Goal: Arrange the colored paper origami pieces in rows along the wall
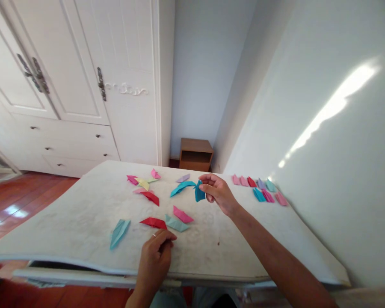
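The right hand [217, 193] pinches blue folded paper [199, 193]; the left hand [158, 252] curls beside red folded paper [153, 222], its grip unclear.

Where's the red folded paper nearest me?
Head view, left of centre: the red folded paper lies just beyond your left hand, left of a pale teal folded paper.

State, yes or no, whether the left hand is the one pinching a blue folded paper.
No, the right hand pinches the blue folded paper, while the left hand is curled beside a red folded paper.
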The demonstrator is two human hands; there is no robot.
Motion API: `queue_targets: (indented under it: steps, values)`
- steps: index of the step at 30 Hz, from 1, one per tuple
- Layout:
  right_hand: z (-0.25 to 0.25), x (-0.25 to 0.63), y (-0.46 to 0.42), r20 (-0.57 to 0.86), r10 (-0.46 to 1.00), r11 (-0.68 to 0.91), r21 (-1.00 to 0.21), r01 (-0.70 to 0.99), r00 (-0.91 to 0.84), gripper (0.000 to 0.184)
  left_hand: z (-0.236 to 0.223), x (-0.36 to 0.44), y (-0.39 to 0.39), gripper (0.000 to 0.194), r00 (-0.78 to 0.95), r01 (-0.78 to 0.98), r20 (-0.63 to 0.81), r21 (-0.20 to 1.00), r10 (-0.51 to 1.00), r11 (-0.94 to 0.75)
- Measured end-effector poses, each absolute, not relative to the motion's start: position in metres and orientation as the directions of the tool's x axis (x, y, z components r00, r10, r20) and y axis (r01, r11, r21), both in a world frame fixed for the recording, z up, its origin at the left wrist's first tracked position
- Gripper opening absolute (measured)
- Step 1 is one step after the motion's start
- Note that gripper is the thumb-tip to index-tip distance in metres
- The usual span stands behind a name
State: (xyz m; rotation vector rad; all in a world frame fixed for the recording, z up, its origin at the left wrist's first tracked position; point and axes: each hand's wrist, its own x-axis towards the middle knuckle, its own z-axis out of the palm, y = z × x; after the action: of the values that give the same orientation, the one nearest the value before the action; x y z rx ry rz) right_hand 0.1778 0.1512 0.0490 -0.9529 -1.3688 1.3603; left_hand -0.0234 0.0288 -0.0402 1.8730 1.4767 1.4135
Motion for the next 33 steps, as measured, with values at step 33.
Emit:
queue_targets:
  steps: [33]
  values:
    - [-0.01, 0.353, 0.165, 0.117, 0.991, -0.049, -0.076, 0.996, 0.058, 0.031, -0.036, -0.018, 0.036, 0.023, 0.081, 0.787, 0.663, 0.416, 0.745, -0.456]
